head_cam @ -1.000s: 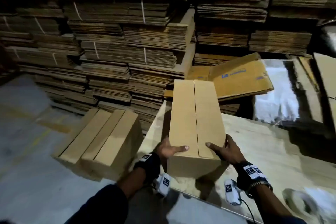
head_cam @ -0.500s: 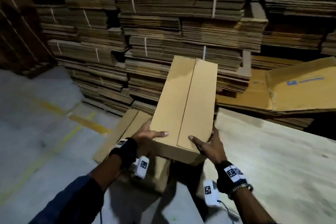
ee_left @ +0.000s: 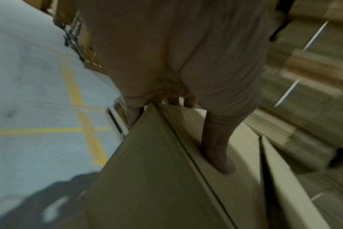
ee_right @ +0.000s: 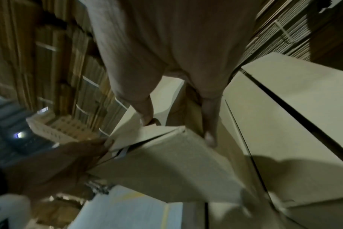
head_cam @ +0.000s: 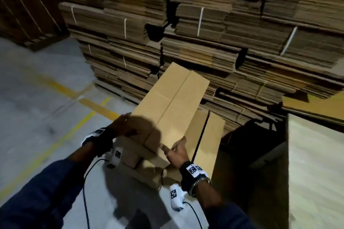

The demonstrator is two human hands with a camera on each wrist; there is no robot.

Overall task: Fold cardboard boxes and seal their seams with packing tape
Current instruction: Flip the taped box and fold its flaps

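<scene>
I hold a long, closed cardboard box lengthwise away from me, its centre seam facing up. My left hand grips the near left edge; in the left wrist view its thumb lies on the top face and the fingers wrap under the side. My right hand grips the near right corner, with the thumb on the box in the right wrist view. The box hovers over other folded boxes lying on the floor.
Tall strapped stacks of flat cardboard stand close behind the boxes. The pale work table is at the right, with a dark gap beside it. Grey floor with yellow lines stretches to the left.
Both hands carried the box left, off the table and down over the folded boxes on the floor. My view swung left with it.
</scene>
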